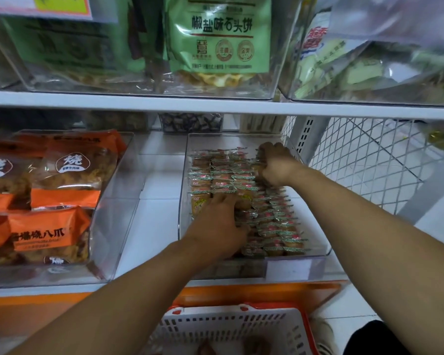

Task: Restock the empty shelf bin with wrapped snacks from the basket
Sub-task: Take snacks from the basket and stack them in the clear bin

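Note:
A clear plastic shelf bin (183,190) on the lower shelf holds several rows of small wrapped snacks (221,172) in clear, green-edged wrappers. My left hand (217,226) lies palm down on the snacks in the bin's front left part, fingers stretched forward and pressing on them. At the bin's back right corner, my right hand (276,163) has its fingers curled down around a few snacks. Below the shelf edge stands the white basket (231,329) with a red rim; one or two snacks show blurred at its bottom.
Left of the bin, another clear bin (113,201) holds orange snack bags. Bins with green bags (219,37) stand on the shelf above. A white wire mesh panel (364,162) closes the right side. A white shelf strip (154,221) separates the two lower bins.

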